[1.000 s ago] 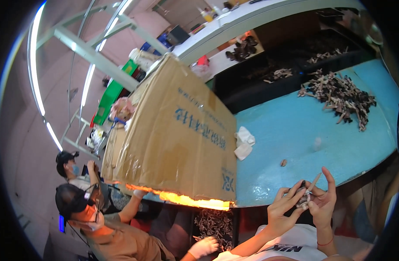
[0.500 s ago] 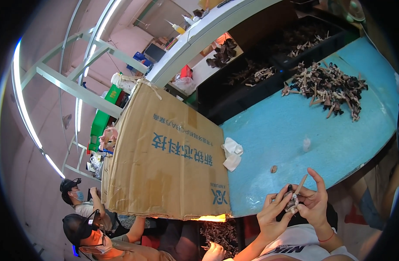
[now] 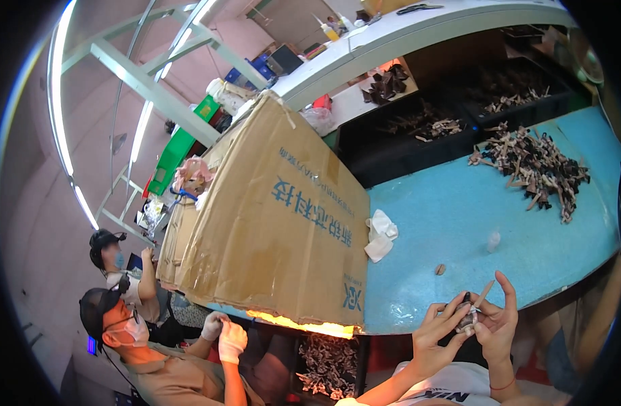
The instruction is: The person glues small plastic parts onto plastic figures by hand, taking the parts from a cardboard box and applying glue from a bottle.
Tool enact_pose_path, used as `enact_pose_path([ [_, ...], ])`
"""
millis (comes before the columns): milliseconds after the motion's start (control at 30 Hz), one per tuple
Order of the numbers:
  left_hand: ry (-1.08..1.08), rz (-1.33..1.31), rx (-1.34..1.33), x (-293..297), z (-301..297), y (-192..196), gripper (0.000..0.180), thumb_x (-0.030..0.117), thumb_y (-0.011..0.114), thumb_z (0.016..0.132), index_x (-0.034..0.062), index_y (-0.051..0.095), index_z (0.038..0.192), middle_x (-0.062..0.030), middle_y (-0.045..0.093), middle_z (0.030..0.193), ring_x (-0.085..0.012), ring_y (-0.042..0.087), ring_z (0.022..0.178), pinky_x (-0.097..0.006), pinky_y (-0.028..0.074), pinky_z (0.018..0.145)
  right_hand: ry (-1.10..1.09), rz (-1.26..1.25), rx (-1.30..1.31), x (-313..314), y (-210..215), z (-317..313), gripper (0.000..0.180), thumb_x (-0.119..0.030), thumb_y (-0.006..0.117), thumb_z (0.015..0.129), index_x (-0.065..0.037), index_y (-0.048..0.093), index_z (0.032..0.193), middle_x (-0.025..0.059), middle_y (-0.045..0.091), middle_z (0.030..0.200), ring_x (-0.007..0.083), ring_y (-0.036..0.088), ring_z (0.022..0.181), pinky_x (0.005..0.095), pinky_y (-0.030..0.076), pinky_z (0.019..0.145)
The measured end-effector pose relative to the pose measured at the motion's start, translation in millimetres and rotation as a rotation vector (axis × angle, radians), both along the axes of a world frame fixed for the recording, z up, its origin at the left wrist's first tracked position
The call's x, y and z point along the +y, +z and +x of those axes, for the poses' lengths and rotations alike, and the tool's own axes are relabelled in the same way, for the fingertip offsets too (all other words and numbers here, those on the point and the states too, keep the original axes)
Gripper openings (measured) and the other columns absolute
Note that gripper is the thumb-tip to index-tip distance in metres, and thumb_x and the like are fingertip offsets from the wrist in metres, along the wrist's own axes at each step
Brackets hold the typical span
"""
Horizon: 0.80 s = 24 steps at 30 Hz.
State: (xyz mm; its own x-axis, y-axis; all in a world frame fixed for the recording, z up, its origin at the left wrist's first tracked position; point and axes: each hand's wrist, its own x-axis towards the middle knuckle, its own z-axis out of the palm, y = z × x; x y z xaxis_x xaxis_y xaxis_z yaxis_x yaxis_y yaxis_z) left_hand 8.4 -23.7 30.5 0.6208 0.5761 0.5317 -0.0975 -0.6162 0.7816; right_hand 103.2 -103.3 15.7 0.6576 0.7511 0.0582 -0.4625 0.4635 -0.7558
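My left hand [image 3: 435, 333] and my right hand [image 3: 498, 323] meet just off the near edge of the blue table [image 3: 459, 210]. Both pinch a small dark part [image 3: 467, 319] between them. A thin beige stick [image 3: 483, 294] pokes up from the part beside my right fingers. The other fingers of both hands are spread. A small brown piece [image 3: 440, 269] lies on the table just beyond my hands.
A large cardboard box [image 3: 276, 223] stands on the table's left end. White crumpled gloves [image 3: 379, 234] lie beside it, with a small white bottle [image 3: 493, 240] further right. A pile of dark and beige parts [image 3: 534, 166] lies far right. Two co-workers [image 3: 131, 331] sit at lower left.
My hands stay together on the small part. The view has swung a little, and the box and pile shift with it. The near co-worker's gloved hands have come up.
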Motion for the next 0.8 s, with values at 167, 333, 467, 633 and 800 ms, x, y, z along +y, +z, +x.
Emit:
enact_pose_path([
  [167, 0.033, -0.044, -0.002, -5, -9, 2, 0.049, -0.002, 0.07, 0.06, 0.0005, 0.06, 0.108, -0.017, 0.057, 0.114, -0.0247, 0.053, 0.084, -0.03, 0.047, 0.073, 0.024, -0.003, -0.051, 1, 1, -9, 0.078, 0.003, 0.054, 0.069, -0.005, 0.012, 0.135, 0.0258, 0.057, 0.105, 0.0238, 0.058, 0.096, 0.0324, 0.049, 0.082],
  [333, 0.031, -0.067, -0.079, -7, -19, 3, 0.048, -0.001, 0.07, 0.061, 0.0008, 0.06, 0.109, -0.0156, 0.055, 0.117, -0.0257, 0.052, 0.085, -0.031, 0.046, 0.074, -0.019, -0.09, -0.113, 1, 8, -17, 0.077, 0.003, 0.051, 0.069, -0.005, 0.014, 0.135, 0.0258, 0.057, 0.105, 0.0234, 0.058, 0.098, 0.0313, 0.047, 0.084],
  [467, 0.04, -0.034, -0.136, -7, -26, 3, 0.049, 0.0, 0.07, 0.062, 0.0009, 0.059, 0.109, -0.0155, 0.055, 0.117, -0.0268, 0.052, 0.084, -0.031, 0.046, 0.073, -0.043, -0.131, -0.175, 4, 13, -27, 0.077, 0.007, 0.047, 0.067, -0.005, 0.014, 0.136, 0.0253, 0.059, 0.102, 0.022, 0.058, 0.095, 0.0289, 0.047, 0.081],
  [633, 0.064, -0.047, -0.169, -11, -42, 9, 0.052, 0.0, 0.07, 0.059, 0.0, 0.058, 0.109, -0.0171, 0.053, 0.119, -0.0288, 0.051, 0.085, -0.035, 0.043, 0.078, -0.028, -0.152, -0.23, 5, 18, -39, 0.076, 0.005, 0.053, 0.07, -0.005, 0.016, 0.136, 0.0242, 0.06, 0.102, 0.0201, 0.059, 0.092, 0.0273, 0.047, 0.08],
  [800, 0.089, -0.019, -0.201, -11, -55, 12, 0.052, 0.0, 0.07, 0.06, -0.0007, 0.057, 0.111, -0.0183, 0.052, 0.12, -0.0291, 0.051, 0.084, -0.036, 0.043, 0.079, 0.001, -0.113, -0.27, 6, 18, -48, 0.078, -0.003, 0.061, 0.072, -0.005, 0.017, 0.136, 0.0204, 0.061, 0.101, 0.0181, 0.059, 0.092, 0.0268, 0.046, 0.081],
])
